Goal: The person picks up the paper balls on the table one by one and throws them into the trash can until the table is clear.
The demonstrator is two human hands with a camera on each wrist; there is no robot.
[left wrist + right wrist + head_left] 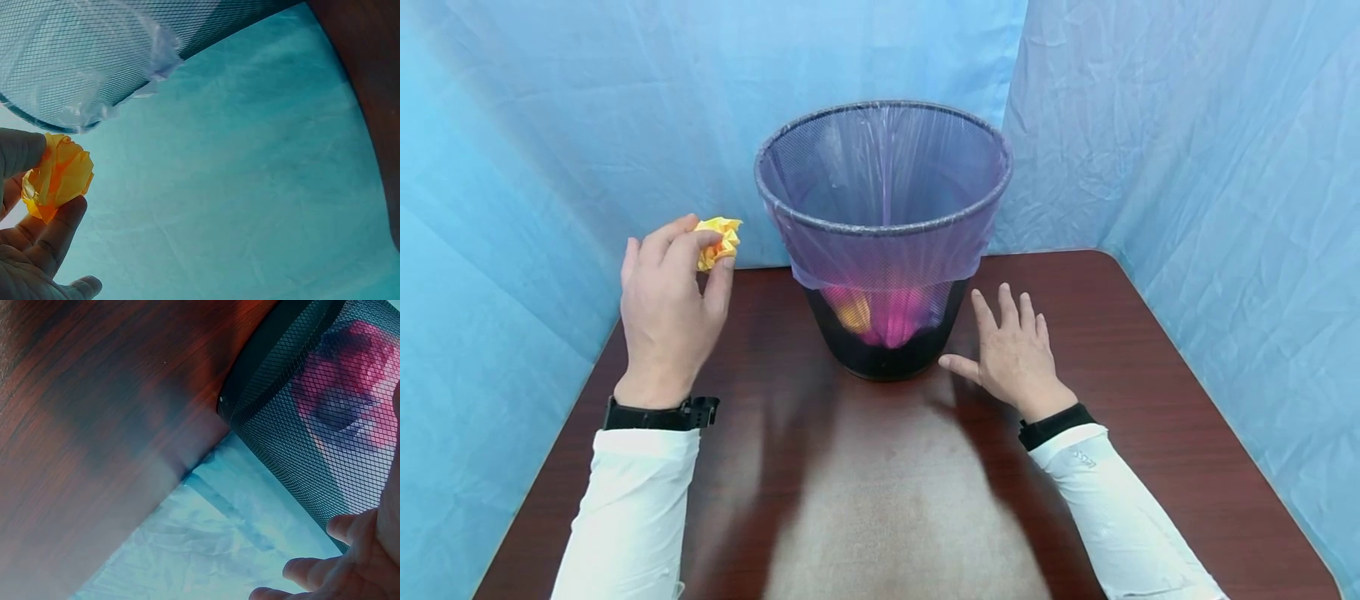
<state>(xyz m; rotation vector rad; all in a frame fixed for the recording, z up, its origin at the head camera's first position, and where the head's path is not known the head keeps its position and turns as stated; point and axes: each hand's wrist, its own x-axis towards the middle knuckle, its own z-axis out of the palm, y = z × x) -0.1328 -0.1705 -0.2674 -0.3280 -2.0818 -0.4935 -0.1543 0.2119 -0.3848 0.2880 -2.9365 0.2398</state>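
A black mesh wastebasket (883,250) lined with a translucent purple bag stands at the back middle of a dark wooden table (1150,400). Pink and yellow crumpled paper shows through the mesh (350,381) near its bottom. My left hand (670,308) is raised left of the basket and pinches a crumpled yellow paper ball (718,240) in its fingertips; in the left wrist view the ball (57,177) sits just below the basket's rim (75,119). My right hand (1011,350) lies flat with spread fingers on the table, just right of the basket's base.
Blue cloth (1210,125) hangs as walls behind and on both sides of the table. Both forearms wear white sleeves, with a black wristband (662,414) on the left and a black cuff on the right.
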